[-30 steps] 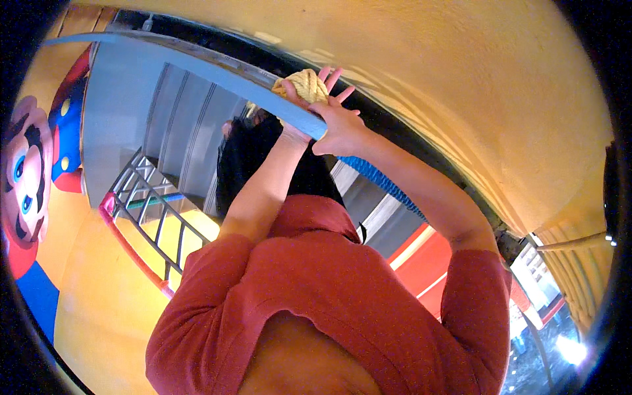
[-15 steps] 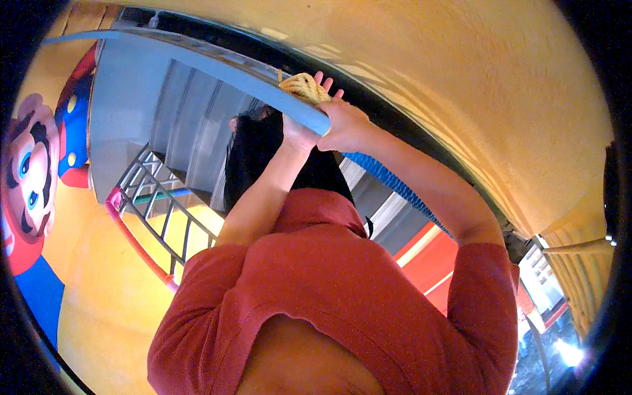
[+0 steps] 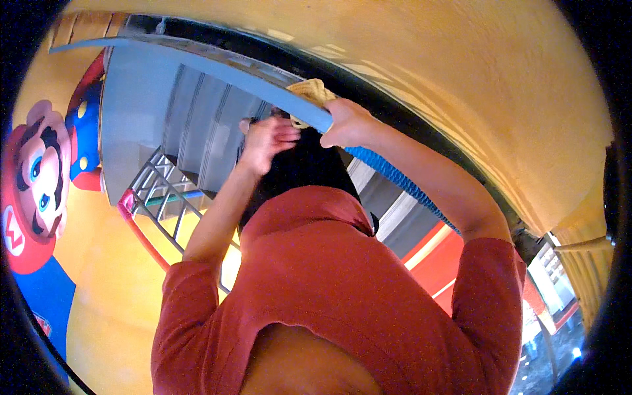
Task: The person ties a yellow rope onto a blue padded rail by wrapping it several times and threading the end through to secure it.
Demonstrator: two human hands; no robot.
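Note:
My right hand (image 3: 349,123) is wrapped round the end of a long light-blue beam (image 3: 250,79), with the thumb on its near side. Yellow rope (image 3: 312,89) lies bunched on top of the beam, right beside those fingers. A short piece of the rope shows below the beam's near edge. Close to that piece is my left hand (image 3: 266,141), held below the beam with its fingers bent toward the rope. Motion smears these fingers, so whether they pinch anything is unclear.
A yellow wall (image 3: 461,72) rises beyond the beam. On the left are a painted cartoon figure (image 3: 39,178) and a metal ladder-like frame (image 3: 168,197) with a red padded edge. Blue coiled material (image 3: 395,178) runs below my right forearm. Grey steps (image 3: 204,125) lie underneath.
My left hand has come away from the beam's underside and moved left and toward me. The rope's short piece now shows below the beam. My right hand stays at the beam's end.

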